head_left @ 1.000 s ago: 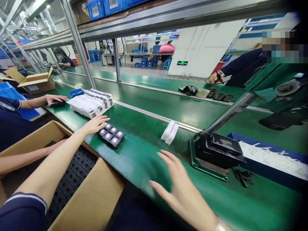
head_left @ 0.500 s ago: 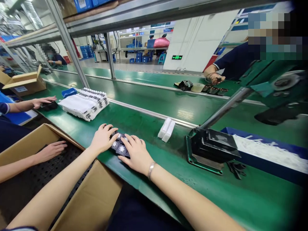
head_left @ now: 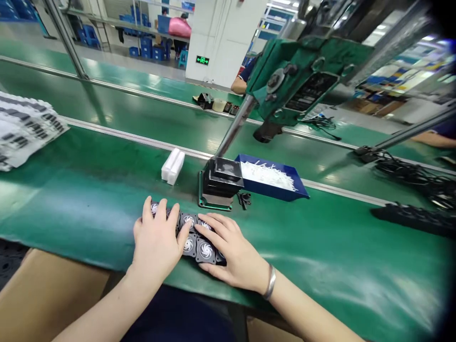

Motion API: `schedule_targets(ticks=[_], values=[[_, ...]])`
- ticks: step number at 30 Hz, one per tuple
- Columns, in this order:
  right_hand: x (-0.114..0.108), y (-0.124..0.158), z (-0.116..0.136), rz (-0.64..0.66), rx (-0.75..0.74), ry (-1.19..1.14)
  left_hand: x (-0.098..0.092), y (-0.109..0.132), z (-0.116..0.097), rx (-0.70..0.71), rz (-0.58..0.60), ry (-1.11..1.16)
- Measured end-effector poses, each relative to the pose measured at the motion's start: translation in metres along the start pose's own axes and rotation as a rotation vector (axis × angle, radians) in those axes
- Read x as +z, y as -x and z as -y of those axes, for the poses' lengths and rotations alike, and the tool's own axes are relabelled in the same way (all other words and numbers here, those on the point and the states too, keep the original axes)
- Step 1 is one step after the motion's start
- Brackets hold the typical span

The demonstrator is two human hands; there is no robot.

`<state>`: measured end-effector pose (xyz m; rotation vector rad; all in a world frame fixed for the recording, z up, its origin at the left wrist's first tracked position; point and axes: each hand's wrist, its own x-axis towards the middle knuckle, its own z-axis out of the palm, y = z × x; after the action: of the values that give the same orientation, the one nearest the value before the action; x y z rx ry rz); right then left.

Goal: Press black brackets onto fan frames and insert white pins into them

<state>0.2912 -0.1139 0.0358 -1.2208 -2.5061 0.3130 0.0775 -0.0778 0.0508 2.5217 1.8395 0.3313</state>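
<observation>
A black tray of round white swirl-patterned parts (head_left: 194,237) lies on the green conveyor belt (head_left: 89,190) near its front edge. My left hand (head_left: 156,242) lies flat on the tray's left end, fingers spread. My right hand (head_left: 231,254) rests on its right end, fingers stretched over the parts, a bracelet on the wrist. Both hands press on the tray rather than grip it.
A black fixture on a green base (head_left: 219,183) stands just behind the tray, under a green press machine (head_left: 302,76). A blue bin of white pieces (head_left: 272,183), two white blocks (head_left: 173,166), stacked white trays (head_left: 24,133) at left, cables (head_left: 413,194) at right. Cardboard box (head_left: 46,294) below the belt.
The view has swung right and down. My hands have slid the tray of parts along the belt toward me, in front of the black fixture. Earlier, my right hand joined the left on it.
</observation>
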Motion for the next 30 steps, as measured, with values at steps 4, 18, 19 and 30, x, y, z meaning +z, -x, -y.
schedule_targets(ticks=[4, 18, 19, 30], values=[[-0.006, 0.012, -0.007, -0.027, 0.002, -0.013, 0.004, 0.002, -0.015, 0.018, 0.016, -0.003], [0.001, 0.021, -0.020, -0.194, -0.042, -0.142, -0.012, 0.015, 0.087, 0.180, 0.289, 0.534], [0.002, 0.021, -0.021, -0.199, -0.042, -0.146, -0.009, 0.014, 0.088, 0.195, 0.300, 0.574], [0.007, 0.020, -0.019, -0.213, -0.025, -0.180, 0.015, 0.001, 0.076, 0.260, 0.270, 0.783]])
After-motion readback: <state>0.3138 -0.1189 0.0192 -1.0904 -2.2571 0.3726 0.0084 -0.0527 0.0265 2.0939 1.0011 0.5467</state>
